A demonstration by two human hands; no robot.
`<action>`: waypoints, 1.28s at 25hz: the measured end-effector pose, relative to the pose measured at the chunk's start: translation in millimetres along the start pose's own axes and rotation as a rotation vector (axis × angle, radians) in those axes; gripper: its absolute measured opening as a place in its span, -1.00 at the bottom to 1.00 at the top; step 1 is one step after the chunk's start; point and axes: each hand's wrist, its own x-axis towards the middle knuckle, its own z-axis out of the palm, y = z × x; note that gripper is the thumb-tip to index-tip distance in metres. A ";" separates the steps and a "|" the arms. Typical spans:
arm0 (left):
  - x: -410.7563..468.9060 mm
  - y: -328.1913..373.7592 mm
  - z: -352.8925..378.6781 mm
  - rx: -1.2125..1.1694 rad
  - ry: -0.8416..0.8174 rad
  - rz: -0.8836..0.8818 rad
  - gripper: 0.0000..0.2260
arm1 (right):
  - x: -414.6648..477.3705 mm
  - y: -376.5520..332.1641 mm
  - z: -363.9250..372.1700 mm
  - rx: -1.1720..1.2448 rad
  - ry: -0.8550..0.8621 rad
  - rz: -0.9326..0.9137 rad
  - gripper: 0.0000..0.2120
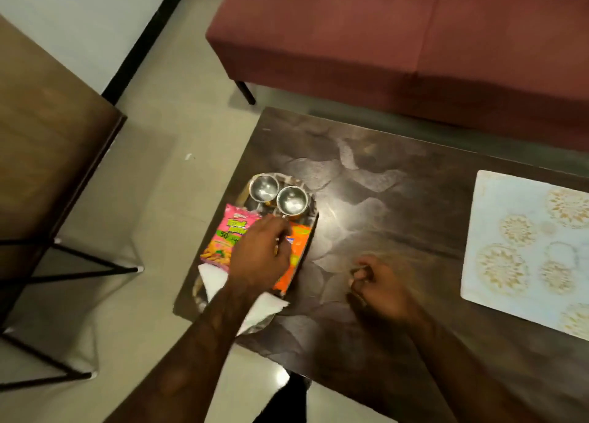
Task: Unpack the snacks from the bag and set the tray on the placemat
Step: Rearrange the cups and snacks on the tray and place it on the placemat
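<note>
An oval metal tray (315, 220) sits at the left end of the dark table (398, 199). It holds two steel cups (264, 188) (292, 200), a pink snack packet (228, 236), an orange snack packet (298, 250) and white napkins (213, 279). My left hand (259, 256) is over the tray between the packets, with its fingers curled down onto the orange packet's left edge. My right hand (377, 284) hovers over bare table right of the tray, blurred, with curled fingers and nothing seen in it. A pale patterned placemat (526, 247) lies at the table's right end.
A maroon sofa (398, 40) runs along the far side of the table. At the left stands a brown wooden table (47, 151) on black metal legs. Pale tiled floor (178, 119) lies between the furniture.
</note>
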 end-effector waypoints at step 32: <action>45.3 -213.9 -3.1 -0.365 -0.516 -0.715 -0.74 | 58.2 -71.5 124.7 0.395 -0.005 0.286 -0.74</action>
